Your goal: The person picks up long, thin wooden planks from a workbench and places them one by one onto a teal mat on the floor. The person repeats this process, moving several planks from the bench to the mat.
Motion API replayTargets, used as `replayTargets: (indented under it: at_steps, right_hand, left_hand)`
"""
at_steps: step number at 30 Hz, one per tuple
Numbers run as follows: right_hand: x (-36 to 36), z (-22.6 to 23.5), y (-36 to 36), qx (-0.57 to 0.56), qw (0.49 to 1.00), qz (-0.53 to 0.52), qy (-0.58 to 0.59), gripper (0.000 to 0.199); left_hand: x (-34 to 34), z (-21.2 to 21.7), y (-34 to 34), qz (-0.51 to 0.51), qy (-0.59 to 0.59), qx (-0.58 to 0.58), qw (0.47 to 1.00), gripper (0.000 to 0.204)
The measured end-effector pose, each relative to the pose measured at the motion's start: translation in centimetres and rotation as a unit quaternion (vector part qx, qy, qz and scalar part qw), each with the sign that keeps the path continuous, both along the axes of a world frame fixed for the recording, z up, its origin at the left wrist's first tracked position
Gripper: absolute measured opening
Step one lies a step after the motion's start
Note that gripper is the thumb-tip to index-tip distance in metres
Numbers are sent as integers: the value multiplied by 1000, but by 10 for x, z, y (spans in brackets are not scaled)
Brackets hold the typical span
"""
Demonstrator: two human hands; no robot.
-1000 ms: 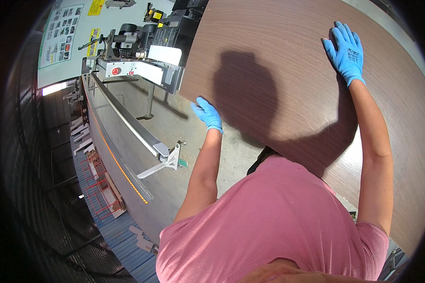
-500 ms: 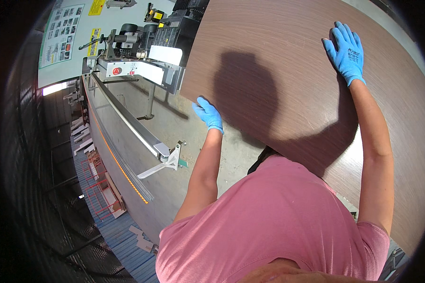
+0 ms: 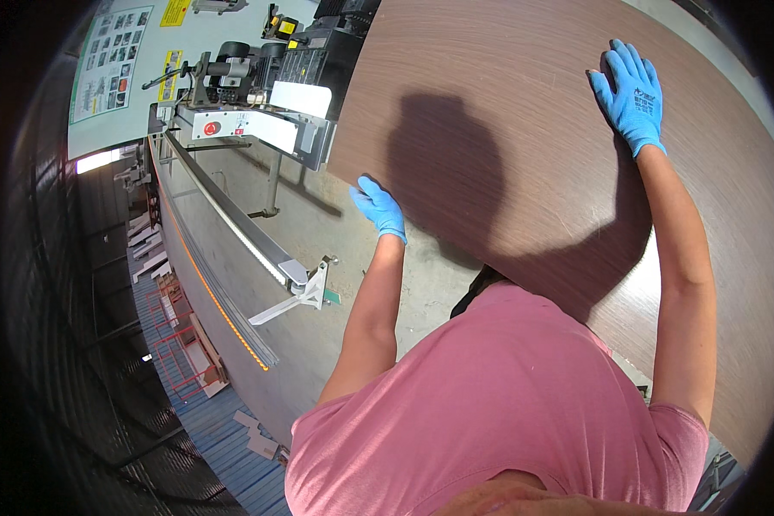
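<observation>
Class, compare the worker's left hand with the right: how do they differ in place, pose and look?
Place: the left hand is at the brown board's edge; the right hand is on its broad face.
Pose: the left hand angles diagonally up-left; the right hand points more nearly straight up, thumb spread.
Shared: both wear blue gloves.

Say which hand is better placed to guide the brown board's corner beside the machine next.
Left, most likely: the left hand is at the edge of the brown board, near that corner and the machine. The right hand lies flat on the board's top, farther off.
</observation>
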State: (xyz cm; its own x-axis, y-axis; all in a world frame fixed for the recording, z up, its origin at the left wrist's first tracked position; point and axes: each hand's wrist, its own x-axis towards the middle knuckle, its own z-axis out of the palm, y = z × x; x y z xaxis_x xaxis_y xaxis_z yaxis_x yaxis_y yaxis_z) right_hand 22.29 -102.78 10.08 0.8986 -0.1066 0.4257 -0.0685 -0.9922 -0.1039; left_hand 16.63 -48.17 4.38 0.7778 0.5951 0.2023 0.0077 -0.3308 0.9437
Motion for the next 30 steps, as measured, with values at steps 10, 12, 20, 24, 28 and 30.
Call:
replayTargets:
  at_steps: [10, 12, 20, 24, 28, 30]
  right_hand:
    - [-1, -2, -1, -6, 1000, -5, 3, 56]
    - [-1, -2, -2, -6, 1000, -7, 2, 56]
    - [0, -2, -2, -4, 1000, -4, 3, 56]
    - [1, -2, -1, -3, 1000, 0, 1, 56]
    - [0, -3, -2, -2, 1000, 1, -3, 55]
    - [0, -2, -3, -1, 1000, 1, -1, 55]
  left_hand:
    - [-1, 5, -4, -14, 12, 8, 1000, 60]
    - [1, 5, -9, -10, 7, 10, 1000, 60]
    - [-1, 2, -5, 0, 16, 5, 1000, 60]
    - [-2, 4, -6, 2, 0, 4, 1000, 61]
    - [-1, 7, -10, -9, 2, 0, 1000, 59]
    - [0, 7, -9, -16, 7, 3, 1000, 58]
